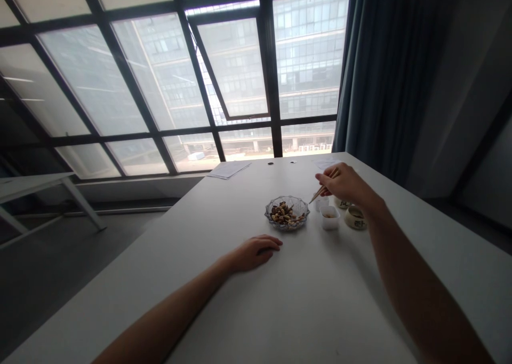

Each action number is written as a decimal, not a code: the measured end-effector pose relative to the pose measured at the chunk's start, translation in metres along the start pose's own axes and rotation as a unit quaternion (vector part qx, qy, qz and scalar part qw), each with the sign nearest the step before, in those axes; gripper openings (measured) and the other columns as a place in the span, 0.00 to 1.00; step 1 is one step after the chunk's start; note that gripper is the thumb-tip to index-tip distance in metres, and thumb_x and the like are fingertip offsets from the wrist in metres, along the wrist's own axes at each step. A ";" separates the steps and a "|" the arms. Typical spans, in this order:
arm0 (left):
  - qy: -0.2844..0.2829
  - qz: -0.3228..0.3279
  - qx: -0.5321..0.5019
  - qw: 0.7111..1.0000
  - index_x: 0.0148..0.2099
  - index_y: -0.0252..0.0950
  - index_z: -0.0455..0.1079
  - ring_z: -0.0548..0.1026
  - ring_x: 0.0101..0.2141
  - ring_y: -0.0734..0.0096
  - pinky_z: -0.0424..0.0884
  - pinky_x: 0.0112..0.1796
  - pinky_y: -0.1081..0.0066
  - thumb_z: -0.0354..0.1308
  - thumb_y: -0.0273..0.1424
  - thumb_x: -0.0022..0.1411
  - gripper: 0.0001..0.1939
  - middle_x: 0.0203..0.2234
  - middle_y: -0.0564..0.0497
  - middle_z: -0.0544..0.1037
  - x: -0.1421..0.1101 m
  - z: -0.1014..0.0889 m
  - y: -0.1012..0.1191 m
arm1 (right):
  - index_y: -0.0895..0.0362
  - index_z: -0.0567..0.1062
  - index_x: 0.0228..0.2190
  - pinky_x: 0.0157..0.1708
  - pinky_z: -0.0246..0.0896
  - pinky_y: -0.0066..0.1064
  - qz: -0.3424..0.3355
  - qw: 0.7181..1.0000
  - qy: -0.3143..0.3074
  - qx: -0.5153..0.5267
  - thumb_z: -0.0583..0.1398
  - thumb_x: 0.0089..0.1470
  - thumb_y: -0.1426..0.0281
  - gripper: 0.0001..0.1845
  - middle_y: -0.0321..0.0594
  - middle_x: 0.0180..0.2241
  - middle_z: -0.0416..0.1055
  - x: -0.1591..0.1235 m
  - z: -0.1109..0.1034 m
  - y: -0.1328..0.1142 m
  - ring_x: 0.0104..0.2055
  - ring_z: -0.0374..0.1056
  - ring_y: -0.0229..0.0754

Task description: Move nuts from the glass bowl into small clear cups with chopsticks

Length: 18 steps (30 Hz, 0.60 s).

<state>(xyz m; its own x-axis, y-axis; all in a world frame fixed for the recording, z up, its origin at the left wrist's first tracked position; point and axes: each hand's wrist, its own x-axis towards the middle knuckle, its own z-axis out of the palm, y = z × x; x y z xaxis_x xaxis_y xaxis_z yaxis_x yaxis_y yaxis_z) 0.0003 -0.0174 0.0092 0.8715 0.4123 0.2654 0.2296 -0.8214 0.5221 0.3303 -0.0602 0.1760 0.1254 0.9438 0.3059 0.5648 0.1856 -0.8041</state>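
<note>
My right hand (340, 181) is closed around a pair of wooden chopsticks (319, 192), their tips pointing down-left to the right rim of a scalloped glass bowl (269, 219). Inside the bowl lie mixed nuts (283, 212), brown and pale, heaped mostly on its left side. Whether the tips pinch anything is too small to tell. My left hand (260, 251) rests on the table just in front of the bowl, fingers stretched out and holding nothing. Below my right hand stands a small white plastic cup (330, 222) with a little something in it; another clear cup (320, 202) is behind it.
Two round pale containers with dark lettering, one a nearer pot (356, 218), stand right of the cups, partly hidden by my right arm. Papers (228, 169) lie at the white table's (200, 220) far left corner. A blue curtain (372, 86) hangs beside the windows.
</note>
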 end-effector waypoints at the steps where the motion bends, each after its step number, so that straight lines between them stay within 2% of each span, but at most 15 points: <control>1: 0.000 0.001 0.000 1.000 0.56 0.40 0.76 0.76 0.57 0.62 0.70 0.60 0.66 0.55 0.27 0.71 0.15 0.57 0.45 0.78 0.001 0.000 0.001 | 0.61 0.78 0.27 0.26 0.74 0.28 -0.005 1.000 -0.021 0.020 0.64 0.64 0.66 0.15 0.49 0.26 0.80 0.001 0.005 -0.001 0.27 0.79 0.44; 4: 0.000 0.001 0.000 1.000 0.56 0.40 0.76 0.76 0.57 0.62 0.70 0.60 0.66 0.55 0.27 0.71 0.15 0.57 0.46 0.78 0.003 0.001 0.005 | 0.62 0.78 0.28 0.26 0.74 0.28 -0.007 0.997 -0.058 0.054 0.64 0.65 0.69 0.14 0.49 0.28 0.80 0.005 0.022 0.001 0.27 0.79 0.43; 9: 0.007 0.005 -0.002 1.000 0.56 0.40 0.76 0.76 0.57 0.62 0.70 0.60 0.66 0.56 0.28 0.71 0.15 0.57 0.46 0.78 0.006 0.002 0.009 | 0.62 0.77 0.25 0.23 0.71 0.24 -0.004 0.996 -0.082 0.024 0.64 0.64 0.70 0.15 0.49 0.27 0.80 0.016 0.046 0.016 0.26 0.78 0.42; 14: 0.002 0.002 -0.003 1.000 0.57 0.40 0.76 0.76 0.57 0.62 0.70 0.60 0.65 0.56 0.28 0.71 0.15 0.57 0.45 0.78 0.009 0.002 0.012 | 0.62 0.76 0.23 0.23 0.69 0.24 -0.008 0.997 -0.076 0.015 0.64 0.64 0.70 0.17 0.47 0.23 0.78 0.021 0.056 0.029 0.25 0.78 0.42; 18: 0.004 0.001 -0.006 1.000 0.56 0.40 0.76 0.76 0.57 0.62 0.70 0.60 0.65 0.56 0.29 0.71 0.14 0.57 0.45 0.78 0.011 0.002 0.013 | 0.62 0.77 0.25 0.23 0.70 0.25 -0.005 0.996 -0.088 0.015 0.63 0.65 0.68 0.18 0.50 0.25 0.79 0.023 0.058 0.033 0.26 0.79 0.44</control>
<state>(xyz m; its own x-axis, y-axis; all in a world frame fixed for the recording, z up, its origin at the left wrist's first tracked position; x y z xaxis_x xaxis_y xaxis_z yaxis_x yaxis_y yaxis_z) 0.0135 -0.0249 0.0172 0.8683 0.4137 0.2736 0.2222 -0.8176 0.5311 0.3043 -0.0169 0.1268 -0.0267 0.9747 0.2219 0.5410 0.2008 -0.8167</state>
